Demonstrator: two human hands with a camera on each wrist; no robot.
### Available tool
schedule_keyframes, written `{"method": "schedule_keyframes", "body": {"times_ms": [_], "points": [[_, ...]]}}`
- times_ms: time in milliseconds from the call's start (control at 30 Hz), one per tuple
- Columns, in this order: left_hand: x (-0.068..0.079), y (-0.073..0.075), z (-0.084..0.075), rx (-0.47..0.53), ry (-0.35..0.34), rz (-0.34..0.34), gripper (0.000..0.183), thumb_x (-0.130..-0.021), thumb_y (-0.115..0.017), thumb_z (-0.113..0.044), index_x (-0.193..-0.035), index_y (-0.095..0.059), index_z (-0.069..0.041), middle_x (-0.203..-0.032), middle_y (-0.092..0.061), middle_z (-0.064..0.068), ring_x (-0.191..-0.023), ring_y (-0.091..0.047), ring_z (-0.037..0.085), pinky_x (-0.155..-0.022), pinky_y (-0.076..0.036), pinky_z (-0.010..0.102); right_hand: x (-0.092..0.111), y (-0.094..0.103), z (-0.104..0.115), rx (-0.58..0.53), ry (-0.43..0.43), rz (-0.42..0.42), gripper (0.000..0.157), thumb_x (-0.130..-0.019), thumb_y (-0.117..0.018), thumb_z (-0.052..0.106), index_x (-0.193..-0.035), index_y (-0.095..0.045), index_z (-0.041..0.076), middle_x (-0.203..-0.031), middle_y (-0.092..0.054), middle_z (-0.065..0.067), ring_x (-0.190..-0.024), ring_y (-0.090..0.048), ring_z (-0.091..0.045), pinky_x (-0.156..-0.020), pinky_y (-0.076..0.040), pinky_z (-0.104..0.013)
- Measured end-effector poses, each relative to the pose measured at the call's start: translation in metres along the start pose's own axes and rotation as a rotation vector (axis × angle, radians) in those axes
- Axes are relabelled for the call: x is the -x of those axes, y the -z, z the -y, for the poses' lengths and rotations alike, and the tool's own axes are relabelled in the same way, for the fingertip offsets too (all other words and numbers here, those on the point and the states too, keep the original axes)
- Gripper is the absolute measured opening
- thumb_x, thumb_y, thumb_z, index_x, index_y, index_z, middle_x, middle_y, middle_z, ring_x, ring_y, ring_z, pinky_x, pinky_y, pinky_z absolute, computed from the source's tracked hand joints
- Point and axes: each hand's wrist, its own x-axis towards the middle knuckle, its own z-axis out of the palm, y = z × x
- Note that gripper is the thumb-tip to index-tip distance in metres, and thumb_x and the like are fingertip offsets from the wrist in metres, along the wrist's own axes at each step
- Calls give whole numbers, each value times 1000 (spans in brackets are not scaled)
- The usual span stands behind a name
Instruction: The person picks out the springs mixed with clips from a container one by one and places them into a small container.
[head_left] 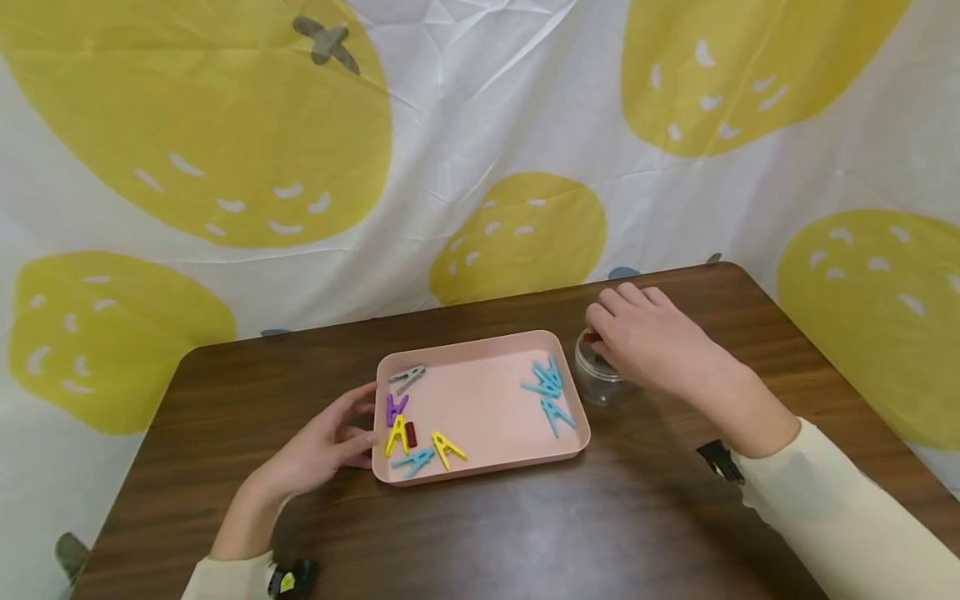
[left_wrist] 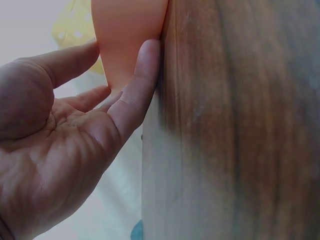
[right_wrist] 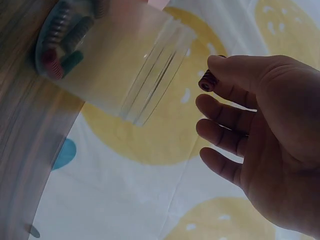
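Observation:
In the right wrist view, my right hand (right_wrist: pixel 270 115) pinches a small dark red spring (right_wrist: pixel 207 82) between thumb and forefinger, the other fingers loosely bent. The head view has this hand over the mouth of a clear jar (head_left: pixel 602 388) on the table. Several coloured springs (right_wrist: pixel 59 25) lie at the jar's bottom. On the other side, my left hand (head_left: pixel 322 442) touches the left wall of a pink tray (head_left: pixel 480 473) with extended fingers. Near that wall lie grey (head_left: pixel 408 377), purple (head_left: pixel 397 408), yellow (head_left: pixel 447 448) and light blue (head_left: pixel 415 461) clothespins, beside a dark red piece (head_left: pixel 411 434).
Several light blue clothespins (head_left: pixel 549 387) are grouped at the tray's right end. The jar stands just right of the tray. Beneath everything is a dark wooden table (head_left: pixel 510 533), and a white curtain with yellow fruit shapes (head_left: pixel 517 242) hangs behind its far edge.

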Motion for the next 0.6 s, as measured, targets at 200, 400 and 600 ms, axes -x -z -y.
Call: {"method": "schedule_keyframes", "body": {"times_ms": [200, 400, 600], "points": [[3, -2, 2, 9, 11, -9, 69, -88, -59, -14, -144, -19, -25, -135, -35, 13, -98, -59, 28, -73, -55, 37, 2, -4, -3, 41, 4, 4, 20, -81, -66, 23, -78, -50, 13, -77, -42, -1, -79, -43, -25, -69, -37, -39], [5, -5, 4, 25, 30, -20, 69, -88, -60, -14, -143, -20, -27, -133, -37, 10, -97, -59, 26, -73, -55, 37, 3, -11, -5, 55, -25, 70, 24, -77, -70, 26, -83, -50, 13, -82, -45, -2, -85, -44, -27, -73, -38, -41], [2, -7, 2, 25, 19, -17, 69, -88, -60, -14, -143, -21, -28, -133, -37, 8, -98, -59, 26, -74, -54, 36, 0, -10, 4, -16, 4, 56, 23, -79, -66, 24, -95, -53, 16, -89, -45, 1, -88, -43, -24, -76, -38, -40]]}}
